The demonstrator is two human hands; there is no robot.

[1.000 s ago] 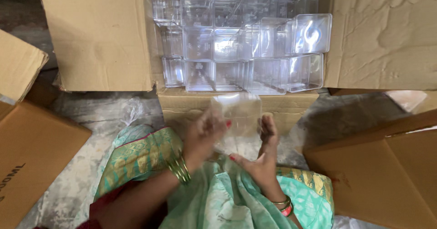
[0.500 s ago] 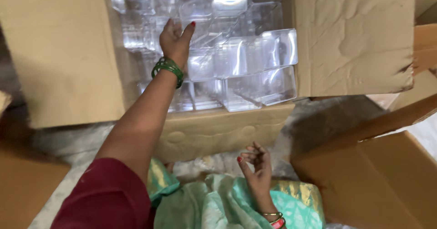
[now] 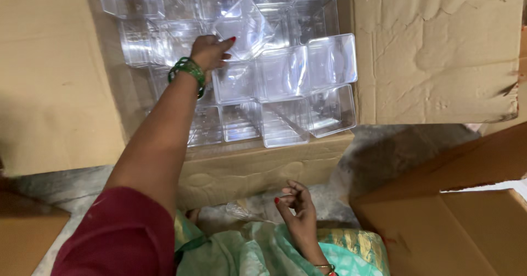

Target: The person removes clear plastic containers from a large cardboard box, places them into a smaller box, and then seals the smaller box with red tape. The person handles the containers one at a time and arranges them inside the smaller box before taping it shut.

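My left hand (image 3: 209, 51) reaches into a large cardboard box (image 3: 258, 169) and grips a clear plastic container (image 3: 244, 26), tilted above the others. The box holds several clear plastic containers (image 3: 285, 84) packed in rows. Green bangles sit on my left wrist. My right hand (image 3: 297, 213) rests over my lap, palm up, fingers loosely curled, holding nothing. A crumpled clear plastic piece (image 3: 241, 210) lies beside it on my green garment.
The box's flaps (image 3: 439, 51) stand open on both sides. A second open cardboard box (image 3: 466, 221) sits at the lower right, and another cardboard piece (image 3: 27, 237) at the lower left. Grey floor shows between them.
One second ago both hands held a clear container over my lap. My left hand then reached up into the box and now grips a tilted container there; my right hand stays low.
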